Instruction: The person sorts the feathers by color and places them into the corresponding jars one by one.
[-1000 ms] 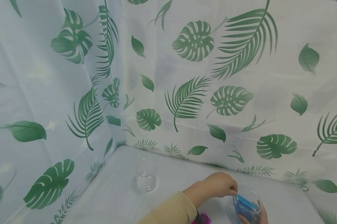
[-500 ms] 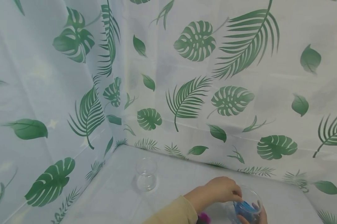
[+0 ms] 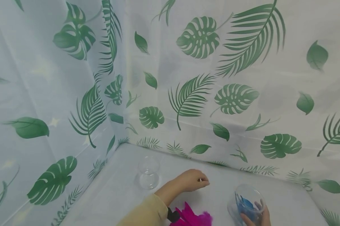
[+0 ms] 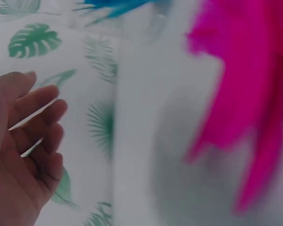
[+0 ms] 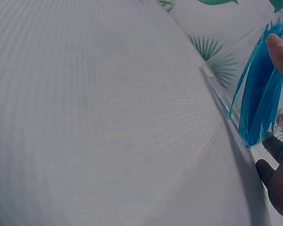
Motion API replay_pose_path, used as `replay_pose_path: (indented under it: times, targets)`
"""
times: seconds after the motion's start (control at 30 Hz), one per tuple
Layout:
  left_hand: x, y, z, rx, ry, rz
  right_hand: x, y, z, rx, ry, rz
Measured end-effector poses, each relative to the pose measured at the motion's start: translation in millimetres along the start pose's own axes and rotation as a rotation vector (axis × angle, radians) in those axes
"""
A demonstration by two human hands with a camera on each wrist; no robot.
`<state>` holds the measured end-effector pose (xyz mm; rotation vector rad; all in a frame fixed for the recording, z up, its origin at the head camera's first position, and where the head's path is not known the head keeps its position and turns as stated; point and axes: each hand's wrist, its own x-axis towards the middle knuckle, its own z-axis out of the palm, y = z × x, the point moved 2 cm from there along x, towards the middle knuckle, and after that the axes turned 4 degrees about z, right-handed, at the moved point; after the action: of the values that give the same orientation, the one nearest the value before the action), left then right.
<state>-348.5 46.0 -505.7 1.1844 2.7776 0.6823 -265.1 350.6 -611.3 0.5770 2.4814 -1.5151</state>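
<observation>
Leafy-print sheets point(image 3: 192, 70) behind a white table point(image 3: 102, 197) here. Left hand point(image 3: 192, 180)'s relaxed, fingers loosely bent, hot-pink feathers point(image 3: 192, 218) just on the near side of its wrist. Right hand point(image 3: 264, 216)'s gripping a clear cup point(image 3: 244, 190), blue feathers point(image 3: 245, 205) inside, between thumb and fingers.

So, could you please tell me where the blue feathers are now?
In the head view, the blue feathers are at lower right, inside the clear cup that the right hand holds.

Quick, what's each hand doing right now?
Left hand: open, fingers loosely bent, holding nothing.
Right hand: holding the clear cup with blue feathers inside.
</observation>
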Motion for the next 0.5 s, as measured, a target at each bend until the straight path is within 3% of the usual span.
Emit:
replay_pose_path:
  times: [0.1,0.23,0.33,0.5]
  targets:
    - [-19.9,-4.6,23.4,0.051,-0.098,0.005,-1.2,-1.1,-1.1,-0.033,0.03,0.0]
    - [-36.4,8.7,47.8,0.15,-0.178,0.03,-2.6,-5.3,-3.7,-0.067,0.102,-0.015]
    - [-43.0,19.5,57.9,0.22,-0.205,0.013,-1.6,-5.8,-3.6,-0.07,0.107,-0.023]
    - [-46.2,22.9,65.9,0.241,-0.232,-0.03,1.3,0.5,0.8,-0.099,0.069,0.003]
